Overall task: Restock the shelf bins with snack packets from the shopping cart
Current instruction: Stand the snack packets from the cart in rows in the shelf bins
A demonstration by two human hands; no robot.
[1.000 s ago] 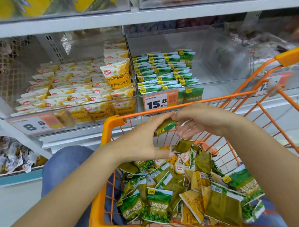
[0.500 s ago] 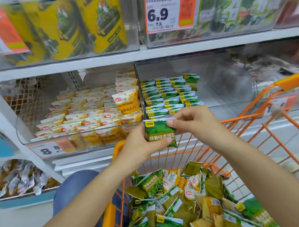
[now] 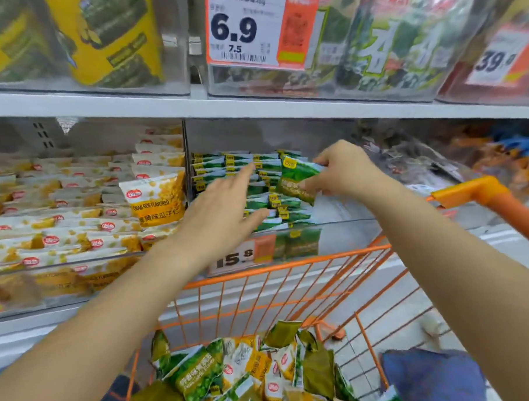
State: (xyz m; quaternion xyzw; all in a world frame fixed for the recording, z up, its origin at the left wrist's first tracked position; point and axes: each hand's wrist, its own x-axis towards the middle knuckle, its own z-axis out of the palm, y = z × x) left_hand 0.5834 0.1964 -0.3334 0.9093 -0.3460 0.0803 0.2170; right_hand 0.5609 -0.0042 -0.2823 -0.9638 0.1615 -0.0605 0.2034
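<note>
A green packet of glossy, crinkled foil is pinched by the right hand, thumb below and curled fingers above, and is held tilted over the right part of the middle bin. This bin is of clear, hard plastic with straight walls; flat green packets with small yellow corner labels are stacked in it in neat rows against its left wall, while its right part shows bare plastic. The left hand is held wide, fingers straight and spread, palm down, with the fingertips touching or just above the stacked rows; which of the two cannot be told. Both bare forearms are stretched forward over the cart.

A price tag reading 15.8 is fixed to the bin's front wall. In the clear bin to the left, white-and-yellow packets are laid in flat overlapping rows, and one is stood upright near the bin's right wall, printed "CRAB ROE FLAVORED".

The cart is made of thin orange wire mesh with a thicker orange handle at the right. At its bottom a loose, jumbled heap of green and white-yellow packets is seen, many creased and turned dull side up.

On the white shelf above, clear bins are filled with larger yellow and green bags, and a tag reading 6.9 is mounted on one front.
</note>
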